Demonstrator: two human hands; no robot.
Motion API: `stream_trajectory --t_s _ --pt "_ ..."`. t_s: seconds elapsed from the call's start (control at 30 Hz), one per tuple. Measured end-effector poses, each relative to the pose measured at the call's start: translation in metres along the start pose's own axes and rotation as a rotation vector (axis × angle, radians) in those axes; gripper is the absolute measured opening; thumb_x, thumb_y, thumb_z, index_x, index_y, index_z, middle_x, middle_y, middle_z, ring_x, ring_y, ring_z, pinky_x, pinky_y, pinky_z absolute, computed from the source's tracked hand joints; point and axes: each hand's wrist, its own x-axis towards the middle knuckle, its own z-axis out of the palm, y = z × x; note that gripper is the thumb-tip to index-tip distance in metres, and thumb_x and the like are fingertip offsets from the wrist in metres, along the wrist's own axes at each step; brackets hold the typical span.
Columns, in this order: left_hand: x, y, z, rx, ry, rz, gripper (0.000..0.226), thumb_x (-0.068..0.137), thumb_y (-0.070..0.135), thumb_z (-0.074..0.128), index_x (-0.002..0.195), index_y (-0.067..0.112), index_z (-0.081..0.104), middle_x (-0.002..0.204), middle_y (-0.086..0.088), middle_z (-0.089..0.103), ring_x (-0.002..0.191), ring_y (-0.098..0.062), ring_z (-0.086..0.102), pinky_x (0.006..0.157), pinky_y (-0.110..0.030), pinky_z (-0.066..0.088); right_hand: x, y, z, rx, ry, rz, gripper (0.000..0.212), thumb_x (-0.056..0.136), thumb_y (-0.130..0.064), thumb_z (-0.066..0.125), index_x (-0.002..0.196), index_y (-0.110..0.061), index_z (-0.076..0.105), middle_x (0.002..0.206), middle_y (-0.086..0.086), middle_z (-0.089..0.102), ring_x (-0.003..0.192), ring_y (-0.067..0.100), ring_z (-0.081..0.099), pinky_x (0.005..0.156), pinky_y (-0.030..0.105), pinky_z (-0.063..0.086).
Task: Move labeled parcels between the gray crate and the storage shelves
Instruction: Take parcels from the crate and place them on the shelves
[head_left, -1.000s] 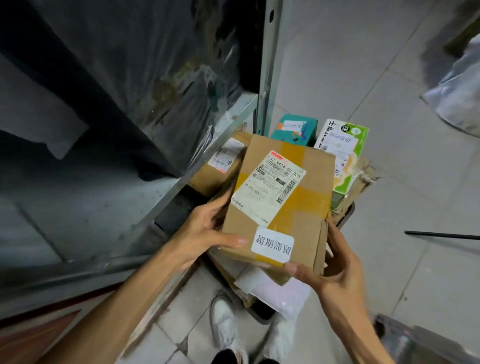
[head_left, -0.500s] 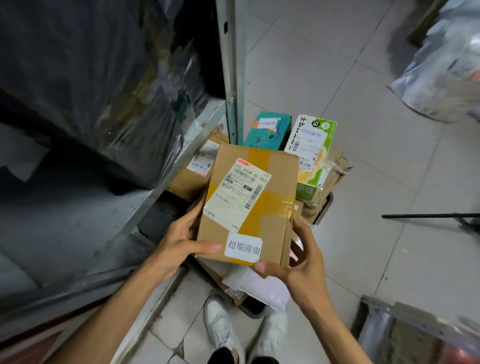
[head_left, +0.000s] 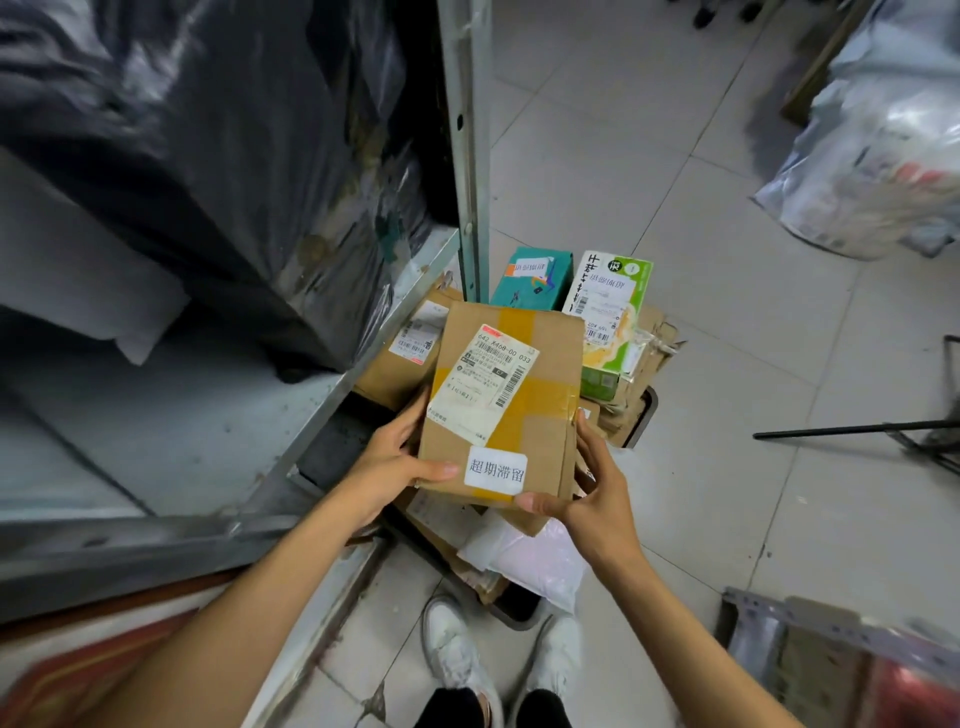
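Head view: left hand (head_left: 392, 467) and right hand (head_left: 597, 491) clasped a taped brown cardboard parcel (head_left: 501, 405), centre frame. That low, corner-only grip risked dropping it.

Left hand (head_left: 387, 465), right hand (head_left: 602, 493), both gripping parcel (head_left: 540, 415), thumbs on top

Shelf (head_left: 208, 431): black bag (head_left: 244, 156); floor (head_left: 727, 353): gray crate (head_left: 645, 415).

A parcel depot or courier storeroom: a gray metal shelf rack (head_left: 465, 156) stands on a pale tiled floor (head_left: 727, 338), a gray crate (head_left: 645, 415) at the rack's corner post brims with barcode-labelled parcels (head_left: 610, 317) (a cardboard box (head_left: 550, 415) also bears a Chinese-print sticker), and a bulging clear sack (head_left: 883, 156) lies well apart.
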Motion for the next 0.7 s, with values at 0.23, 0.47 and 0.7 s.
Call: stream_trajectory --t_s 0.23,0.47,0.7 --pt "-0.03 0.067 0.017 0.726 -0.015 -0.041 0.073 0.077 0.019 0.076 0.142 0.03 0.044 0.14 0.004 0.053 0.126 -0.02 0.05 0.103 -0.043 0.046 -0.023 -0.059 -0.038 -0.712 -0.38 0.155 0.12 0.059 -0.042 0.09 0.153 -0.039 0.016 0.145 -0.01 0.047 0.131 0.016 0.044 0.101 0.028 0.04" --pt "-0.1 0.179 0.054 1.085 -0.008 0.11 0.036 0.083 0.019 0.07 0.117 0.017 0.062 0.125 -0.004 0.057 0.113 -0.019 0.054 0.093 -0.029 0.045 -0.071 -0.209 -0.07 -1.244 -0.493 0.218 0.082 0.073 -0.04 0.081 0.143 -0.017 0.044 0.143 0.003 0.05 0.13 0.025 0.047 0.106 0.032 0.038" --pt "-0.198 0.298 0.066 1.247 0.069 0.293 0.025 0.083 0.022 0.068 0.107 0.014 0.071 0.11 -0.005 0.07 0.097 -0.016 0.064 0.083 -0.027 0.05 -0.123 -0.358 -0.077 -1.449 -0.298 -0.067 0.067 0.079 -0.039 0.076 0.135 -0.014 0.051 0.127 0.01 0.06 0.114 0.03 0.057 0.093 0.037 0.049"
